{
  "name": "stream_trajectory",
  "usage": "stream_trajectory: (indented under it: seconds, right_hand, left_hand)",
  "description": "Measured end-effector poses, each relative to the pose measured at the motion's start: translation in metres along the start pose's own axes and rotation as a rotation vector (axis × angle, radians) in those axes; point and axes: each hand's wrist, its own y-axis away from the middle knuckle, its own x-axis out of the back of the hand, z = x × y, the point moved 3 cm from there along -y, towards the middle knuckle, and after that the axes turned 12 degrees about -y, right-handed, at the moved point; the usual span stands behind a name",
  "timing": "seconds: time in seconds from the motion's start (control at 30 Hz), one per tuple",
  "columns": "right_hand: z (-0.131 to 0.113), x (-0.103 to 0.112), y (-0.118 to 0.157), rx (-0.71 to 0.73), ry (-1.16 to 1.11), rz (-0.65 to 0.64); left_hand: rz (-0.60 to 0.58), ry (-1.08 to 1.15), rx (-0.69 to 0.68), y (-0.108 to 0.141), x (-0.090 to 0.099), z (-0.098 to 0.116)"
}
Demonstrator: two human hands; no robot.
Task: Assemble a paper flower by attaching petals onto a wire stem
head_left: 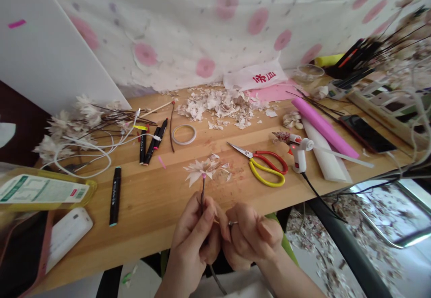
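The left hand (195, 230) grasped a dark stem (202, 195) above the wooden table's (151, 208) near edge — its pink tip towards pale petals (198, 168). Just beside, the right hand (252, 237) was curled — I couldn't tell around what.

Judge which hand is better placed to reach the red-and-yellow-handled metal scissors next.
Likely the right hand: it is nearer the scissors, while the left hand pinches a thin dark pink-tipped stem.
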Motion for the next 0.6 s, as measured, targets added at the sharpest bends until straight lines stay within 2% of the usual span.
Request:
stream_trajectory:
  seconds: [0.07,0.13,0.17,0.2,0.23,0.3,0.4,0.5,0.6]
  right_hand:
    - [-0.007,-0.003,0.004,-0.007,0.08,0.133]
    - [-0.017,-0.011,0.007,0.021,0.263,0.352]
    - [-0.023,-0.016,0.009,0.041,0.421,0.475]
    - [-0.03,-0.021,0.01,0.068,0.706,0.58]
    - [-0.034,-0.028,0.009,0.09,0.951,0.63]
    - [-0.038,-0.038,0.007,0.146,1.352,0.625]
    - [-0.033,-0.042,0.002,0.247,1.629,0.544]
    - [-0.025,-0.039,0.0,0.344,1.824,0.51]
    - [-0.023,-0.037,0.004,0.402,1.816,0.533]
  left_hand:
    - [-0.006,0.021,0.006,0.002,0.0,0.001]
    - [-0.016,0.029,0.02,0.004,-0.001,0.002]
    - [-0.022,0.028,0.029,0.005,-0.002,0.003]
    - [-0.021,0.023,0.04,0.006,-0.003,0.003]
    - [-0.01,0.017,0.055,0.006,-0.003,0.003]
    - [0.044,0.014,0.08,0.006,-0.002,0.003]
    - [0.135,-0.018,0.089,0.004,0.002,0.001]
    - [0.196,-0.105,0.061,0.001,0.005,0.001]
    - [0.195,-0.199,0.049,-0.002,0.004,0.001]
